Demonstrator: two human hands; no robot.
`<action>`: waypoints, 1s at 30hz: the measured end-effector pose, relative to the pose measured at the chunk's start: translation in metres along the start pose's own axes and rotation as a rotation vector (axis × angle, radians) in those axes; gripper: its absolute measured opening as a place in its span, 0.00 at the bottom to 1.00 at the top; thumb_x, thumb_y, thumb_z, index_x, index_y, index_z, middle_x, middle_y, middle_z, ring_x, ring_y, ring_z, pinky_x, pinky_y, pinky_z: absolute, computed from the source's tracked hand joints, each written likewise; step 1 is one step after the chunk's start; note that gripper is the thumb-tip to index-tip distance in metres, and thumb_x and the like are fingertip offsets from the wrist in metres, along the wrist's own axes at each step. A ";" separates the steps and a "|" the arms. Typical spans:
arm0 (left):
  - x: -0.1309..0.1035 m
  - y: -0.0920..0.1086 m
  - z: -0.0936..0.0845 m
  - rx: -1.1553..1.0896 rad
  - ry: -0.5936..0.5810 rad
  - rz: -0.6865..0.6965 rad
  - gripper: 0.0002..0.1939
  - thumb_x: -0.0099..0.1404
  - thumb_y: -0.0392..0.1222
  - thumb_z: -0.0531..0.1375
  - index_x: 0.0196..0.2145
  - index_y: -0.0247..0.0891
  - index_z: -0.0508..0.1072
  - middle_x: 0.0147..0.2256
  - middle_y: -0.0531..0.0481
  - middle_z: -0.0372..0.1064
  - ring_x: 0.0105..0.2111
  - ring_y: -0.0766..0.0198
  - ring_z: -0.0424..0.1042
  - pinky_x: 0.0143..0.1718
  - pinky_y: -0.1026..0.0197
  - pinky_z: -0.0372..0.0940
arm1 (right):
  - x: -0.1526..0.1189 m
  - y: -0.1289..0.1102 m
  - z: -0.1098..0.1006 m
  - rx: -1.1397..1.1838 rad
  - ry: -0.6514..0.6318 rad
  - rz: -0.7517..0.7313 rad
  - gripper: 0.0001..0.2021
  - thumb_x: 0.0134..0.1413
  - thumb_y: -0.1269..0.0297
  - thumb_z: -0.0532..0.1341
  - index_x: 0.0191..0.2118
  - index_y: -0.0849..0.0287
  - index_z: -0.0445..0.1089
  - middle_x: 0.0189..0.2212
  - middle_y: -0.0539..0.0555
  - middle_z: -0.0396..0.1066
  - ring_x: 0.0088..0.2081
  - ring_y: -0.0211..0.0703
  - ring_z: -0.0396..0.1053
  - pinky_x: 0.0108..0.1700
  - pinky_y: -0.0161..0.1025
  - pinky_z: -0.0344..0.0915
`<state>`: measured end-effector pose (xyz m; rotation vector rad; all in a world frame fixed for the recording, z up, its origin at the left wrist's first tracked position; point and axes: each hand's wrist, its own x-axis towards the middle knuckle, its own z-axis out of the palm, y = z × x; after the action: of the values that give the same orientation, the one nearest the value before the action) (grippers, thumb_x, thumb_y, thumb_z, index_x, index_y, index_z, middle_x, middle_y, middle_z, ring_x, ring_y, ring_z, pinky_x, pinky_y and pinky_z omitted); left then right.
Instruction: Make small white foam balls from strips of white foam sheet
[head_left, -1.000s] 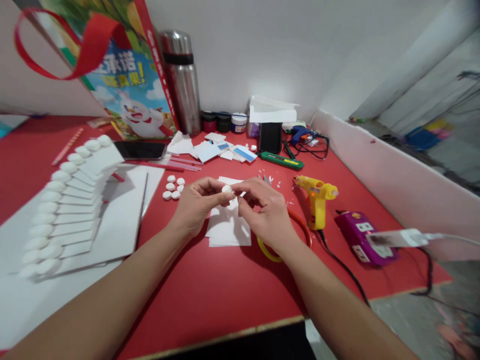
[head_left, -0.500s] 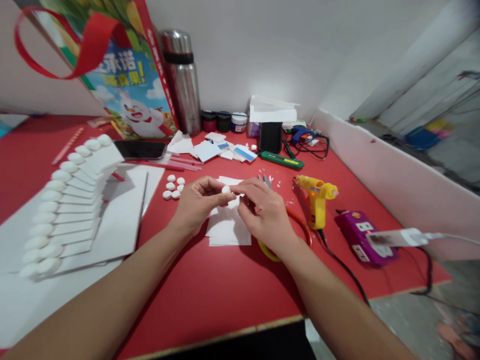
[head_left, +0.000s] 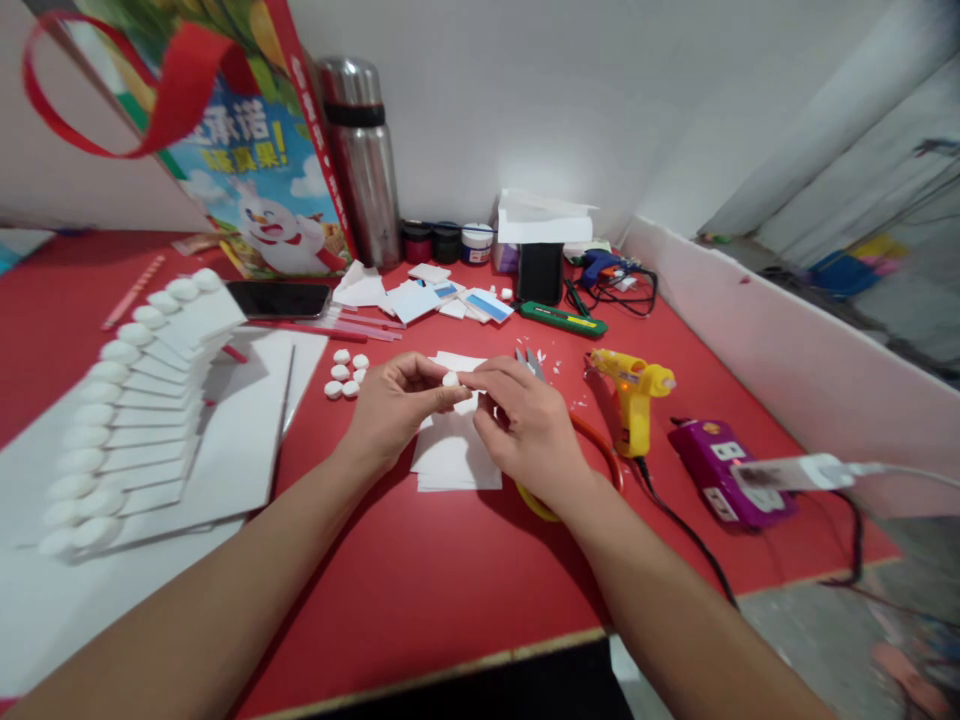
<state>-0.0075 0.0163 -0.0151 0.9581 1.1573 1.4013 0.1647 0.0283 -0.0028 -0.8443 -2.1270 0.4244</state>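
Observation:
Between thumb and fingers, my left hand (head_left: 397,405) pinches a small round white piece (head_left: 450,380) that looks like soft clay or foam. My right hand (head_left: 521,415) has its fingertips on the same piece from the other side, its remaining fingers curled. Below both hands lies a stack of white paper or card sheets (head_left: 457,460). Left of my left hand several similar white rounds (head_left: 341,373) rest on the red table. Partly under my right hand is a pair of scissors (head_left: 611,455) with red-orange and yellow handles.
On the left stands a curved white card stair model (head_left: 154,425) edged with white rounds. To the right are a yellow glue gun (head_left: 634,390) and a purple power strip (head_left: 724,470) with cords. A steel thermos (head_left: 367,180), a phone (head_left: 281,298) and a green cutter (head_left: 562,319) sit behind.
Both hands stay almost in place around the small white piece. The whole view has shifted very slightly; nothing else has visibly moved.

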 end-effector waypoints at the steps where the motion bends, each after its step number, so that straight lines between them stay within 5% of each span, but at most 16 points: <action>1: 0.000 0.000 -0.001 0.004 -0.003 0.001 0.16 0.44 0.40 0.77 0.28 0.36 0.76 0.24 0.53 0.73 0.25 0.68 0.71 0.29 0.64 0.65 | 0.000 0.000 0.000 -0.008 -0.004 0.002 0.17 0.57 0.76 0.55 0.48 0.55 0.75 0.44 0.58 0.74 0.41 0.44 0.73 0.41 0.41 0.70; 20: 0.001 -0.004 -0.003 0.061 -0.001 0.026 0.12 0.50 0.41 0.75 0.29 0.36 0.77 0.26 0.52 0.75 0.26 0.67 0.72 0.32 0.63 0.66 | 0.001 -0.005 -0.001 -0.215 -0.112 0.000 0.18 0.57 0.75 0.55 0.51 0.60 0.73 0.47 0.61 0.74 0.37 0.45 0.73 0.34 0.40 0.68; 30: 0.001 -0.004 -0.005 0.174 0.041 0.108 0.12 0.51 0.42 0.74 0.30 0.36 0.77 0.28 0.52 0.75 0.29 0.66 0.71 0.33 0.63 0.66 | -0.001 -0.005 0.003 -0.172 -0.035 -0.010 0.18 0.59 0.75 0.55 0.52 0.63 0.74 0.46 0.62 0.74 0.41 0.47 0.75 0.41 0.41 0.72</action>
<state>-0.0118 0.0164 -0.0205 1.1334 1.2908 1.4278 0.1604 0.0242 -0.0025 -0.9279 -2.2227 0.2552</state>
